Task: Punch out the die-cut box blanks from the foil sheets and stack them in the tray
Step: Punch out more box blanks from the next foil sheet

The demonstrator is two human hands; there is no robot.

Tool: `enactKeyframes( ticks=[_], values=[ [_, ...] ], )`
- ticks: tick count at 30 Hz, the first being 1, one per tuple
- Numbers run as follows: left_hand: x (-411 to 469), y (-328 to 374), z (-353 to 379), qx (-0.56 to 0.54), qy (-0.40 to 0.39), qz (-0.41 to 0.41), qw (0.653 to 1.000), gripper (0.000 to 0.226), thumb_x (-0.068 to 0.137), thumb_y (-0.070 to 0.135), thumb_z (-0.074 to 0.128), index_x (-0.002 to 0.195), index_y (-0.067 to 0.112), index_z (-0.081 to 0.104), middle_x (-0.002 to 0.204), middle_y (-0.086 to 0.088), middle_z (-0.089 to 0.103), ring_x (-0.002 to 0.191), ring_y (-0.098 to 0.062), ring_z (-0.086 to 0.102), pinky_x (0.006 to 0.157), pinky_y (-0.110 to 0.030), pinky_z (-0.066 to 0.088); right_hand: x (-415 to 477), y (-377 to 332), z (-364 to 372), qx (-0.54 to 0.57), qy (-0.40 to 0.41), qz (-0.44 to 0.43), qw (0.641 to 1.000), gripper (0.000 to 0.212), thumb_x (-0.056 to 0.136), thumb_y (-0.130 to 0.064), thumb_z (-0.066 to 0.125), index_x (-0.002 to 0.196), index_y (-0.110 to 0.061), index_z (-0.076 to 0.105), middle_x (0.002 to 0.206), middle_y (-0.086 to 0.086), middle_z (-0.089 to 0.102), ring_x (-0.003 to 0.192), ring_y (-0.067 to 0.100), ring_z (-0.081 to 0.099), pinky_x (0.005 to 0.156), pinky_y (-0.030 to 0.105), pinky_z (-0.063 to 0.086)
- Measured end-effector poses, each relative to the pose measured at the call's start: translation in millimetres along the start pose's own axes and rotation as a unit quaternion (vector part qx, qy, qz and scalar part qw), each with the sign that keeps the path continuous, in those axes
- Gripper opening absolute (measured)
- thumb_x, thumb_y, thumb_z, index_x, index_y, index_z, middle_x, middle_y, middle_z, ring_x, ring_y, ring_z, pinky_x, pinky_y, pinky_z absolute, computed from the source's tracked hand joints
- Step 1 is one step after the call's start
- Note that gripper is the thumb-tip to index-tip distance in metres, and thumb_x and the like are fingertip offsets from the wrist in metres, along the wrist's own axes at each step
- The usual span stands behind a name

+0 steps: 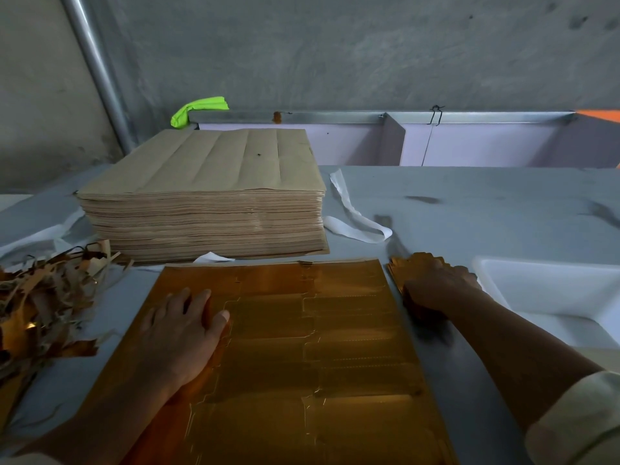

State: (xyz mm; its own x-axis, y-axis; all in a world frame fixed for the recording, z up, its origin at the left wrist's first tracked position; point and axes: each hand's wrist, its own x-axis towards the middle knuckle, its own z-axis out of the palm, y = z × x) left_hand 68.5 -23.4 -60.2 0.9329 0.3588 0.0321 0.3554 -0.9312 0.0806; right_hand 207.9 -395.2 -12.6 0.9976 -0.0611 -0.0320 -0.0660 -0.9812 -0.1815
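A gold foil sheet [335, 347] with die-cut box outlines lies flat on the grey table in front of me. My left hand [183, 330] presses flat on its left part, fingers straight. To the right of the sheet sits a small pile of punched gold blanks [411, 263]; my right hand [436, 288] rests on top of it, fingers curled over its near edge. A white tray [543, 290] stands at the right, just beyond that hand; what I see of its inside is bare.
A tall stack of sheets [208, 196], brown side up, stands behind the foil sheet. Gold and brown offcuts [40, 307] are heaped at the left. White paper strips [352, 216] lie beside the stack. A lilac partitioned bin [402, 142] runs along the wall.
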Motion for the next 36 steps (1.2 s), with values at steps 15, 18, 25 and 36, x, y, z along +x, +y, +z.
enactKeyframes(
  ticks=[15, 18, 25, 36],
  values=[
    [1.0, -1.3, 1.8, -0.010, -0.001, -0.002, 1.000, 0.091, 0.077, 0.078, -0.002, 0.155, 0.035, 0.016, 0.164, -0.003, 0.018, 0.151, -0.026, 0.014, 0.121, -0.049, 0.014, 2.9, -0.3, -5.6, 0.006, -0.069, 0.043, 0.997, 0.037, 0.083, -0.059, 0.048, 0.101, -0.027, 0.043, 0.091, 0.001, 0.034, 0.113, 0.034, 0.047, 0.080, 0.034, 0.030],
    [0.6, -1.5, 2.0, -0.006, -0.002, -0.003, 1.000, 0.089, 0.078, 0.077, -0.001, 0.155, 0.035, 0.015, 0.163, -0.002, 0.018, 0.151, -0.025, 0.014, 0.121, -0.049, 0.014, 6.9, 5.2, 0.8, 0.072, -0.051, 0.089, 0.992, 0.067, 0.071, -0.064, 0.063, 0.116, -0.020, 0.041, 0.089, 0.002, 0.038, 0.113, 0.032, 0.045, 0.072, 0.034, 0.033],
    [0.1, -0.1, -0.7, -0.015, -0.002, -0.002, 1.000, 0.090, 0.078, 0.077, 0.000, 0.156, 0.036, 0.016, 0.164, -0.002, 0.018, 0.151, -0.026, 0.015, 0.121, -0.048, 0.014, 7.7, 4.1, 0.1, 0.037, -0.035, 0.039, 0.998, 0.053, 0.073, -0.068, 0.054, 0.102, -0.028, 0.039, 0.084, -0.003, 0.030, 0.094, 0.028, 0.041, 0.074, 0.033, 0.030],
    [-0.8, 1.3, -3.1, -0.009, -0.006, -0.005, 1.000, 0.092, 0.075, 0.078, -0.004, 0.155, 0.036, 0.015, 0.164, -0.001, 0.017, 0.151, -0.025, 0.015, 0.121, -0.048, 0.015, -0.4, 0.1, -9.1, 0.107, 0.000, 0.059, 0.992, 0.042, 0.088, -0.022, 0.055, 0.123, -0.011, 0.034, 0.076, 0.005, 0.045, 0.083, 0.027, 0.049, 0.068, 0.035, 0.041]
  ],
)
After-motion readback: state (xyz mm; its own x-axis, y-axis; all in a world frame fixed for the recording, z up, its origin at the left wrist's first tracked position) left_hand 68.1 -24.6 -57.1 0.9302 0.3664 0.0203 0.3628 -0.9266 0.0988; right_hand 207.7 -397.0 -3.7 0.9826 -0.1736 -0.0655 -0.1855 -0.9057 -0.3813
